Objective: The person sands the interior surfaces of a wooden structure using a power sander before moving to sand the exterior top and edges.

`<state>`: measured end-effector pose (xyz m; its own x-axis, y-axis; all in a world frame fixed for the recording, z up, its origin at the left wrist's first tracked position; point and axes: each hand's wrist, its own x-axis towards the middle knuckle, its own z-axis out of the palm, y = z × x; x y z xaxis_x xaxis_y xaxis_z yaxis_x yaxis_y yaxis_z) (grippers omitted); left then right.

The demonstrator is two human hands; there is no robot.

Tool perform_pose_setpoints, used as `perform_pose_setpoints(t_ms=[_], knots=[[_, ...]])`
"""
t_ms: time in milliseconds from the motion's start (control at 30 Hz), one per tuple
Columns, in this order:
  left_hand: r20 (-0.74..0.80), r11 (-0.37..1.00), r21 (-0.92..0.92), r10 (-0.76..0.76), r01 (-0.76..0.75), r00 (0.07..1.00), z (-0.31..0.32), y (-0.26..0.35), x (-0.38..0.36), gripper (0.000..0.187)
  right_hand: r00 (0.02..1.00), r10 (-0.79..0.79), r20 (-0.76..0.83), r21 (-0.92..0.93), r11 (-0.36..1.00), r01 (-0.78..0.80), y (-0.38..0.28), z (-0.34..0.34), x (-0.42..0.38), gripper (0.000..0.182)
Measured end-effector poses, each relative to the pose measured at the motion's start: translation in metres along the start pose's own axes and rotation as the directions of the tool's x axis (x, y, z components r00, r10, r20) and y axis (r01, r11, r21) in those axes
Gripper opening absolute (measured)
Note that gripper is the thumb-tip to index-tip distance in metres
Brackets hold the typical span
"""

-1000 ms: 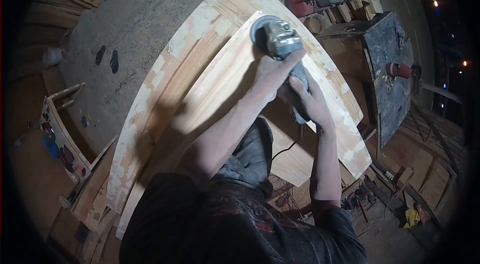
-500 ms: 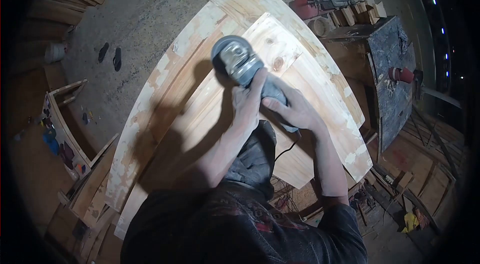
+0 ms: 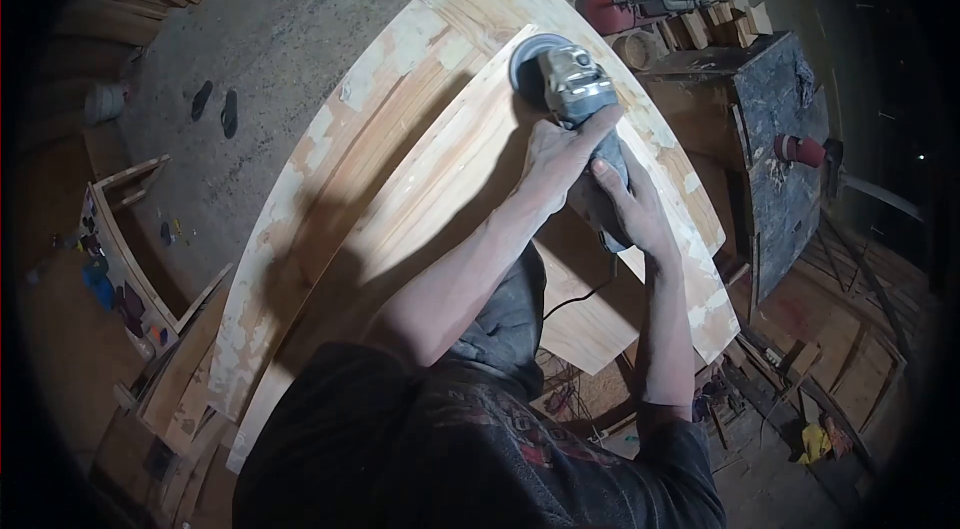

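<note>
An angle grinder [image 3: 580, 87] with a round grey disc is held in both hands over a pointed wooden panel [image 3: 450, 169]. Its disc overlaps the panel's upper tip. My left hand [image 3: 562, 151] wraps around the tool just behind its metal head. Further back, my right hand [image 3: 640, 209] is closed on the grinder's body, thumb on top. A dark cord trails from the tool's rear towards my body. Beneath the panel lies a larger pointed wooden piece [image 3: 380, 59] with pale, patchy filler along its curved edges.
At the right stands a dark, stained workbench [image 3: 785, 194] with a red cup [image 3: 800, 151] on it. Behind it are a red-and-grey machine [image 3: 640, 4] and wood offcuts [image 3: 715, 27]. Two sandals [image 3: 230, 114] lie on the floor at left, near a wooden frame [image 3: 140, 259].
Both hands have carried the grinder to the right and slightly forward, from the panel's left edge to its upper tip. The grip stays the same.
</note>
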<state>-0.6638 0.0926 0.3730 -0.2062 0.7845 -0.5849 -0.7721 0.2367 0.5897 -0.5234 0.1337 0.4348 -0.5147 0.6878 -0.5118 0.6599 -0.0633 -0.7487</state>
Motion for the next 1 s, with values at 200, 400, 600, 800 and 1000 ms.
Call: perform_pose_setpoints(t_ms=[200,400,600,800,1000], knots=[[0.078,0.998,0.038,-0.043,0.040,0.996,0.006,-0.001,-0.010,0.047,0.995,0.067,-0.071,0.208,0.977,-0.051,0.019,0.015,-0.019,0.070],[-0.234,0.984,-0.169,0.015,-0.056,0.972,-0.056,-0.018,-0.071,0.040,0.961,-0.200,0.189,-0.053,0.975,0.214,-0.002,0.055,-0.023,0.077],[-0.252,0.986,-0.161,0.008,-0.050,0.968,-0.067,-0.012,-0.080,0.038,0.974,-0.111,0.198,-0.061,0.990,0.126,-0.007,0.064,-0.025,0.079],[-0.058,0.992,-0.123,-0.001,-0.006,0.998,-0.021,-0.026,-0.041,0.047,0.999,-0.039,-0.006,-0.024,0.999,0.039,0.005,0.032,-0.035,0.074],[0.155,0.986,0.109,-0.141,0.124,0.978,0.014,-0.037,-0.017,0.060,0.992,0.079,-0.103,0.083,0.994,-0.071,0.037,0.015,-0.054,0.069]])
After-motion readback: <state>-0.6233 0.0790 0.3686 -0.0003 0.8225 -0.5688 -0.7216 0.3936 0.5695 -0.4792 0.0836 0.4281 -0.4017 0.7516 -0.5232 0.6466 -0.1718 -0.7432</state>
